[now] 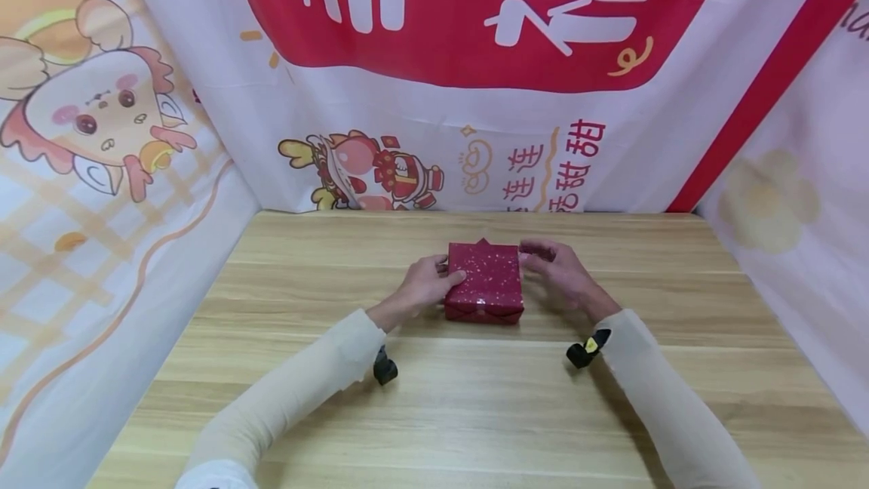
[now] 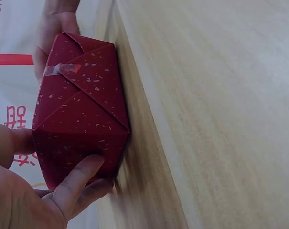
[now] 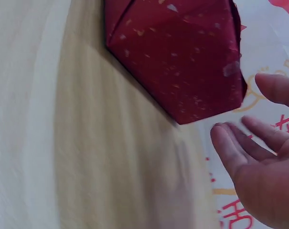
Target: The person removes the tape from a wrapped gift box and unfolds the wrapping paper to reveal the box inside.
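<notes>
A box wrapped in dark red speckled paper (image 1: 485, 274) sits on the wooden table. At its left side my left hand (image 1: 422, 283) grips it, thumb over the top edge and fingers along the side. In the left wrist view, the folded end of the box (image 2: 80, 102) shows diagonal creases and a strip of clear tape (image 2: 63, 69). Beside the box's right side is my right hand (image 1: 562, 272), its fingers extended and loosely spread. The right wrist view shows a gap between these fingers (image 3: 229, 145) and the box. A small pointed paper flap (image 1: 483, 241) rises behind the top.
The wooden tabletop (image 1: 468, 406) extends around the box. Behind it hangs a white and red printed cloth (image 1: 434, 96), with more printed cloth (image 1: 88, 247) at the left and right. Each wrist carries a small black camera.
</notes>
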The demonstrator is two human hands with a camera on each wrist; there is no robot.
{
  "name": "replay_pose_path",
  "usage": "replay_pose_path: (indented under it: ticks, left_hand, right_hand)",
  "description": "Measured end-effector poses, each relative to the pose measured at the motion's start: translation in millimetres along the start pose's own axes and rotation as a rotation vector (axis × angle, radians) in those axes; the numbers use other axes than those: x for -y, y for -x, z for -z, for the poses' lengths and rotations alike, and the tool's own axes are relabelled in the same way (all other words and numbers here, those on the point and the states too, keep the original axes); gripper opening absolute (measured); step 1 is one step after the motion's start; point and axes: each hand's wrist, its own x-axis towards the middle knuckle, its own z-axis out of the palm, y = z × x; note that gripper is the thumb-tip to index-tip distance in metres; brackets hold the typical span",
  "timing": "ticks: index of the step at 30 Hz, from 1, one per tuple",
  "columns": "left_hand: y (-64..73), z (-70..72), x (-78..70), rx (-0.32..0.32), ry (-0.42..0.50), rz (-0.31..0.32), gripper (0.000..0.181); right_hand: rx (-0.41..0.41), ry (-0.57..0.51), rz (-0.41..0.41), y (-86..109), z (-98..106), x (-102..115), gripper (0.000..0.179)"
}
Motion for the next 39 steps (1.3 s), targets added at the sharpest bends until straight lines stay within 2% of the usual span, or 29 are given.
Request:
replay_pose_path:
  ticks: [2, 4, 9, 13, 20, 24, 33, 39]
  left_hand:
    - [-0.1, -0.3, 0.8, -0.006, -0.003, -0.011, 0.059]
    - [-0.2, -0.6, 1.8, -0.011, -0.006, -0.020, 0.060]
    - [-0.1, -0.1, 3.3, -0.014, -0.006, -0.035, 0.063]
    - [-0.7, 0.3, 3.8, -0.011, -0.004, -0.053, 0.067]
    - [-1.7, -1.1, 3.5, -0.030, -0.057, -0.126, 0.068]
    - [-1.8, -2.7, 2.3, -0.053, -0.110, -0.168, 0.069]
    - [-0.9, -3.1, 1.2, -0.063, -0.155, -0.179, 0.065]
    - [-0.1, -1.6, 0.4, -0.067, -0.157, -0.182, 0.065]
  right_hand:
    - [-0.036, 0.097, 0.048, 1.9, 2.5, 4.5, 0.045]
    - [-0.025, 0.160, 0.104, 3.8, 4.4, 9.4, 0.034]
    - [0.119, 0.279, 0.186, 8.6, 5.2, 21.7, 0.018]
    - [0.161, 0.350, 0.206, 6.3, 6.0, 19.4, 0.017]
    - [0.173, 0.506, 0.209, 9.0, 5.1, 30.3, 0.013]
    - [0.188, 0.549, 0.188, 11.1, 3.2, 37.8, 0.013]
    - [0.201, 0.572, 0.157, 12.6, 1.0, 44.6, 0.012]
    - [0.188, 0.653, 0.182, 14.0, -1.3, 50.8, 0.009]
